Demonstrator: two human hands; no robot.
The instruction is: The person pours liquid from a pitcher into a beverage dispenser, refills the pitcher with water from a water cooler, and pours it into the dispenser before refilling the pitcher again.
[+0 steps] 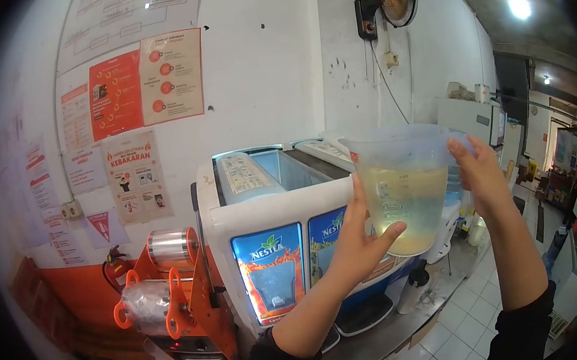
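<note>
Your left hand and right hand hold the pitcher mouth-up, long axis near vertical, yellowish liquid inside.

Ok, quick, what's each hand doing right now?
Left hand: open, cupped against the side of the clear pitcher.
Right hand: closed, holding the same pitcher.

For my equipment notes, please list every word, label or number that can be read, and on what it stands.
"NESTEA": blue-and-orange rectangular panel on the white plastic dispenser
"Lych…": same panel, rest unreadable
"NEST…": similar second panel, ending hidden
"LANGKAH UTAMA", "KEBAKARAN": beige paper poster; line between blurred
"Code of Conduct": cream-and-red paper poster
Too small or blurred: markings on the translucent plastic pitcher, remaining wall texts
</note>
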